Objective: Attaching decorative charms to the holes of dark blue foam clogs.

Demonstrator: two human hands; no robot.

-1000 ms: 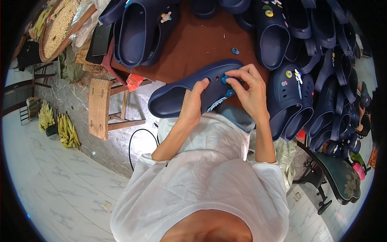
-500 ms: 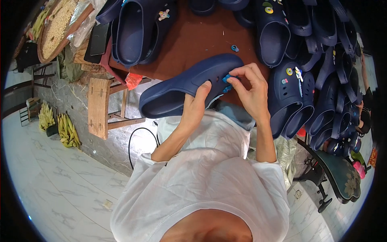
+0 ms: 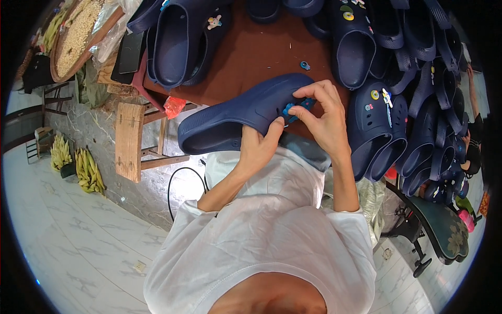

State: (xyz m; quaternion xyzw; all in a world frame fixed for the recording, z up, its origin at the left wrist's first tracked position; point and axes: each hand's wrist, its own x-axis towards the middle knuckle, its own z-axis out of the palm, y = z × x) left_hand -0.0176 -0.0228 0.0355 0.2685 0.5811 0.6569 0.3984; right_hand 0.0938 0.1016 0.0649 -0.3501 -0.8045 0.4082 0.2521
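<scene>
A navy clog lies sideways in my left hand, its toe pointing right. The left fingers reach inside the clog's opening, and the thumb presses on the edge of the holed upper. With thumb and forefinger, my right hand pinches a blue shoe charm against one of the holes. Another bit of blue shows behind the right fingers, partly hidden. Whether the charm's stud is in the hole, I cannot tell. Beyond the toe, a small blue charm rests on the brown table.
Navy clogs crowd the right side, several bearing charms. More clogs stand at the far left beside a dark phone. A wooden stool is left of the table, a dark green padded seat at the right.
The clog has turned slightly in my left hand, and the left thumb has slid down and right. My right fingers have shifted left and down with the blue charm, onto the upper's holes.
</scene>
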